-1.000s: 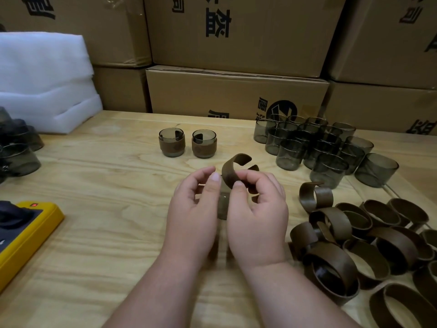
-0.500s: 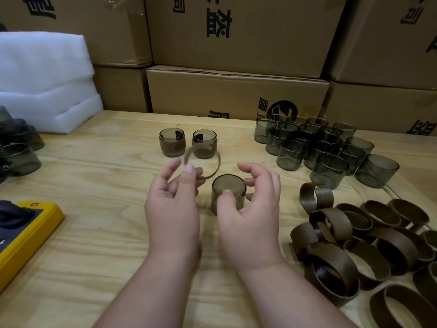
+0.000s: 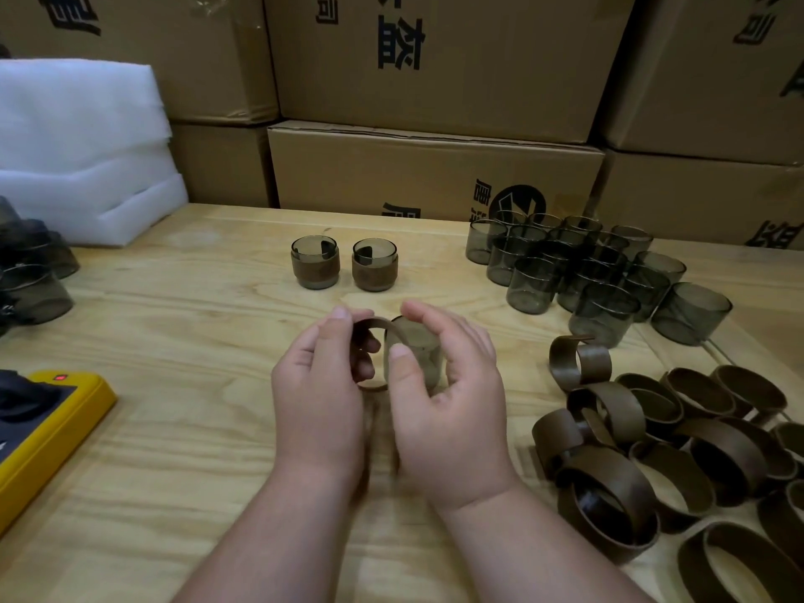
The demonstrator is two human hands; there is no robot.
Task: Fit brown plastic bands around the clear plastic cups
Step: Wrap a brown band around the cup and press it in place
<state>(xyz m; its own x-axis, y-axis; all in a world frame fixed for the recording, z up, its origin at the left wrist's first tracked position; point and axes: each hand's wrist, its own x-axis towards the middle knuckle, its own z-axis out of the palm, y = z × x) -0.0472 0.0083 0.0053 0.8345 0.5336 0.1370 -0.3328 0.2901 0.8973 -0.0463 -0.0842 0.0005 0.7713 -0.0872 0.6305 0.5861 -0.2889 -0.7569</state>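
Band [image 3: 377,325] moved against cup [image 3: 415,356] | cup upright | band on edge

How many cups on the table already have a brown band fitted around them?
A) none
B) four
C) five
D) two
D: two banded cups stand side by side at the middle of the table, while the cup in the right hand is still bare and the left hand holds its band beside it.
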